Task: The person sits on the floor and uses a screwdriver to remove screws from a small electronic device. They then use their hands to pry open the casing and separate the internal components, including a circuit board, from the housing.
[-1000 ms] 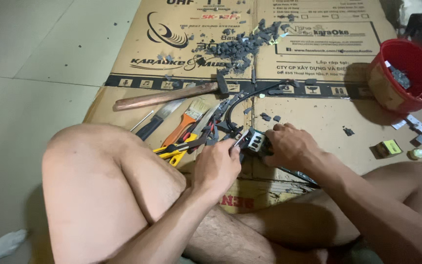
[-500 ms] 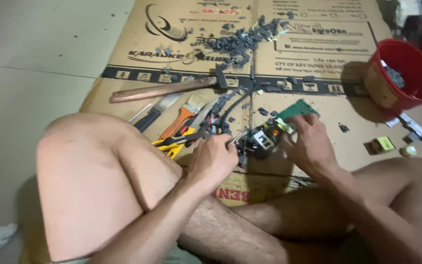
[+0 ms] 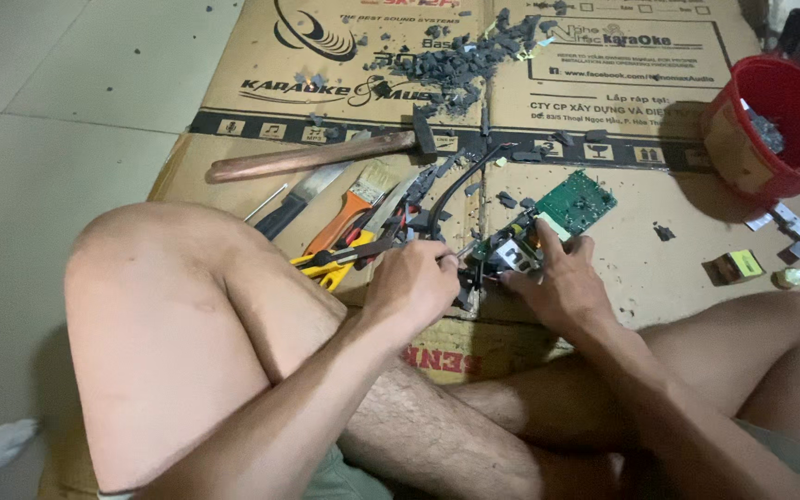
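Observation:
A green circuit board (image 3: 574,199) lies tilted on the cardboard sheet (image 3: 604,102), with a boxy black and metal component (image 3: 509,254) at its near end. My right hand (image 3: 562,287) grips that end of the board from below. My left hand (image 3: 409,287) is closed on a thin metal tool (image 3: 463,249) whose tip points at the component. A black cable (image 3: 460,181) runs from the board toward the top of the cardboard.
A wooden-handled hammer (image 3: 317,156), a knife (image 3: 298,199), an orange-handled brush (image 3: 349,215) and yellow-handled pliers (image 3: 331,266) lie left of my hands. A heap of dark broken pieces (image 3: 460,60) sits further up. A red bucket (image 3: 770,125) stands at right, small parts (image 3: 738,267) near it.
My right hand has turned the board so its green face shows and stretches up to the right. The camera has shifted, and my left hand stays by the component.

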